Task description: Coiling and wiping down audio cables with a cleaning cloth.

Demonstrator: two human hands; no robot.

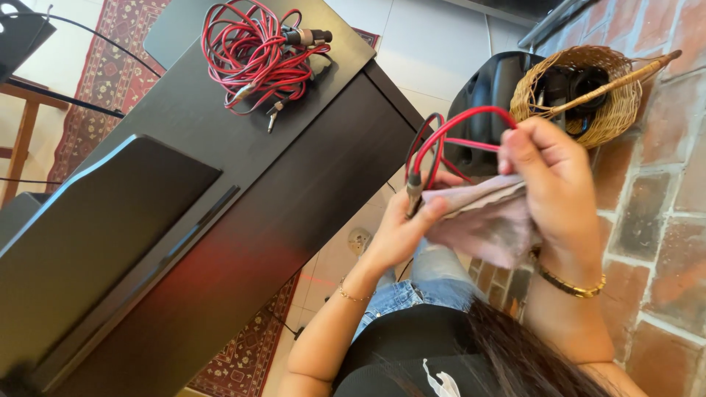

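My left hand [407, 229] grips the metal plug end of a red cable [460, 123], which loops up and back toward my right hand. My right hand [555, 187] pinches a pale pink cloth [489, 220] around the cable, just to the right of the plug. The cloth hangs down between both hands. A second bundle of red cables [254, 55] with plugs lies coiled on top of the dark piano [220, 169], apart from both hands.
A wicker basket [581, 103] with dark items inside sits on the brick ledge [654, 213] at the right. A black speaker [489, 95] stands behind the cable. A patterned red rug [110, 51] and a wooden stand [22, 140] are at the left.
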